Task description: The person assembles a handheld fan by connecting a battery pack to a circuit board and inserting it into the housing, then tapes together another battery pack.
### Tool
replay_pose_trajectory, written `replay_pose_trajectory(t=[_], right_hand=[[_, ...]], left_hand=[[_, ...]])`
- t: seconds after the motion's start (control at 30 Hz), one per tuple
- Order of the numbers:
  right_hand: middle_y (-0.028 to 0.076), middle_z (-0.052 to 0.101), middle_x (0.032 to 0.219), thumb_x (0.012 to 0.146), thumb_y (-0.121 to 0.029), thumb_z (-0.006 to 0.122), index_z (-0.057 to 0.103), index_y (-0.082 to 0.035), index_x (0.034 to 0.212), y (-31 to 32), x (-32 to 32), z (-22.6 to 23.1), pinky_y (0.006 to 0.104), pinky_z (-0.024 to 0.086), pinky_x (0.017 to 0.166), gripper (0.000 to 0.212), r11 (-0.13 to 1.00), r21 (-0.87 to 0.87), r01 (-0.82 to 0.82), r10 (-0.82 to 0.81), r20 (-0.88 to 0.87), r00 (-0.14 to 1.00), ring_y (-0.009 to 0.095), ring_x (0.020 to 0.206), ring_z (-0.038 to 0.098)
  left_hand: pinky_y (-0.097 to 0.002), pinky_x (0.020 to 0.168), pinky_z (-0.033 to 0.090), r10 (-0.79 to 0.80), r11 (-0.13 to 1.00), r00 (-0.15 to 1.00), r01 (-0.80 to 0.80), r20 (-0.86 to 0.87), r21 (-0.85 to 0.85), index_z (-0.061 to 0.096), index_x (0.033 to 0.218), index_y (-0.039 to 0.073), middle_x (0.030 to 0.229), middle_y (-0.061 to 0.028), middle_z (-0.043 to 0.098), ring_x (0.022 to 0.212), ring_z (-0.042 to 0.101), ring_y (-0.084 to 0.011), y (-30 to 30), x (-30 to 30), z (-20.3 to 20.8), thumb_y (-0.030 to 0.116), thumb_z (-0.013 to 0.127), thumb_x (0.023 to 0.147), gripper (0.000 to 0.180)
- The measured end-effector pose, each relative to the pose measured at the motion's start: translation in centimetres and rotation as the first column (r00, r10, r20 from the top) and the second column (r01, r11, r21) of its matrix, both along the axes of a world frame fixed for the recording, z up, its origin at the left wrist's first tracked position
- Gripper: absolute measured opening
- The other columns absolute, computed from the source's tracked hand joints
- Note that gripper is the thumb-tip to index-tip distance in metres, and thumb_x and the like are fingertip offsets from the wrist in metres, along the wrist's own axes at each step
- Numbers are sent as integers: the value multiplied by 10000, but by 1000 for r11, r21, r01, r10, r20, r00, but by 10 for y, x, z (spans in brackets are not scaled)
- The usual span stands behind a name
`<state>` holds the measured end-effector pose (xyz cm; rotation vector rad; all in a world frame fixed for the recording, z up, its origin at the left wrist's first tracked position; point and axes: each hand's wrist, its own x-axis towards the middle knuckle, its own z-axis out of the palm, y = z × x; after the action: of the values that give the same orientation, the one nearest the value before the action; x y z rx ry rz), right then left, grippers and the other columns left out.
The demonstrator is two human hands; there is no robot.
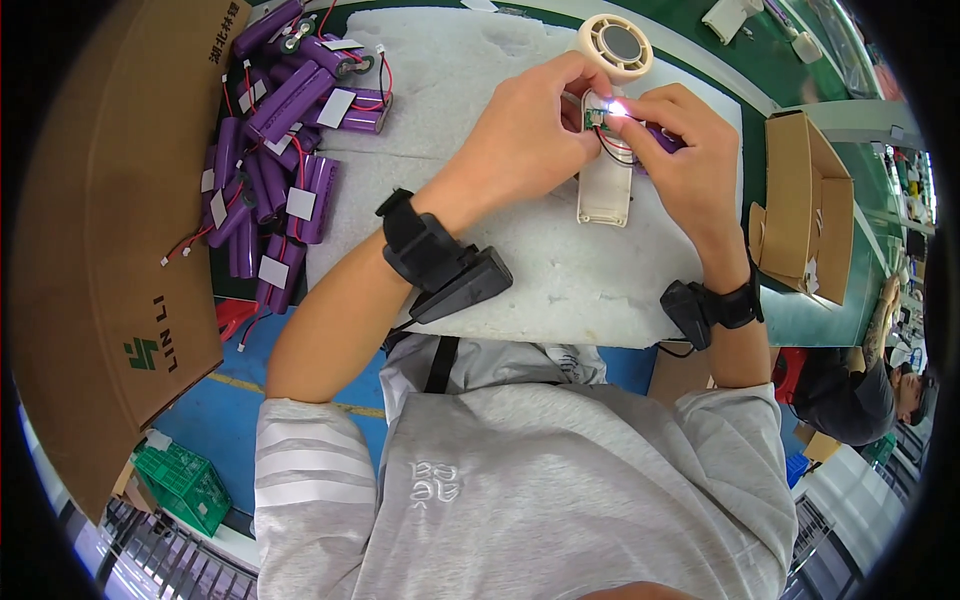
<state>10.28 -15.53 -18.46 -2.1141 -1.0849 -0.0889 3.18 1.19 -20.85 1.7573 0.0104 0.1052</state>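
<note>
A cream handheld fan with a round slotted head (615, 47) lies on the white foam mat, its handle shell (604, 196) pointing toward me. My left hand (540, 125) is closed round the upper handle, thumb and fingers at a small green circuit board (597, 117). A bright white light (618, 108) glows at the board, between both hands' fingertips. My right hand (690, 140) is closed, with a purple battery (664, 140) partly hidden under its fingers. Red and black wires (618, 150) loop below the board. The fingertips hide exactly what they pinch there.
Several purple batteries (290, 105) with wires and white pads lie heaped at the left, beside a large cardboard box (120, 230). An open cardboard box (805, 210) stands right of the foam mat (430, 120). A co-worker (850, 400) is at the far right. A green crate (180, 482) sits lower left.
</note>
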Motion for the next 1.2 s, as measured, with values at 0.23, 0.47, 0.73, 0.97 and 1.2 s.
replay_pose_trajectory(t=[0.23, 0.47, 0.73, 0.97, 1.2], right_hand=[[18, 616, 809, 782, -94, 717, 657, -1, 930, 0, 4, 1, 205, 436, 588, 185, 998, 4, 57, -56, -106, 993, 86, 669, 541], [2, 606, 781, 818, -133, 679, 609, 3, 961, -5, 10, 3, 223, 451, 619, 210, 988, -153, 20, -90, -467, 880, 65, 698, 533], [122, 642, 935, 840, -328, 638, 577, 7, 1082, -18, 87, 45, 319, 478, 780, 417, 912, -252, 324, -346, -47, 937, 227, 846, 613], [276, 609, 1055, 773, -459, 624, 552, 41, 1102, -52, 267, -30, 437, 485, 854, 603, 539, -354, 764, -668, 372, 644, 427, 1005, 586], [218, 651, 965, 707, -225, 641, 599, -47, 1074, -71, 112, 37, 423, 484, 840, 410, 678, -457, 575, -470, 331, 818, 401, 913, 618]], left_hand=[[-264, 742, 502, -25, 997, 997, 19, 76, 78, 628, 1094, 12, 995, -93, 663, 837, 628, -145, 6, 8, 3, 26, 621, 812, 283], [-312, 649, 489, -115, 972, 977, 73, 182, 222, 692, 1019, 80, 830, -119, 673, 708, 630, -224, 12, 11, -3, 71, 626, 826, 204], [-312, 665, 504, -104, 985, 990, 89, 97, 148, 698, 1009, 74, 870, -142, 666, 722, 637, -218, 13, 7, 1, 62, 608, 824, 206], [-291, 696, 506, -103, 992, 991, 96, 81, 88, 701, 1006, 71, 911, -130, 661, 759, 637, -189, 7, 10, 1, 44, 596, 831, 206], [-348, 677, 513, -38, 999, 988, 33, 147, 40, 710, 931, 53, 862, -174, 646, 733, 633, -282, 5, 5, 1, 21, 571, 792, 199]])
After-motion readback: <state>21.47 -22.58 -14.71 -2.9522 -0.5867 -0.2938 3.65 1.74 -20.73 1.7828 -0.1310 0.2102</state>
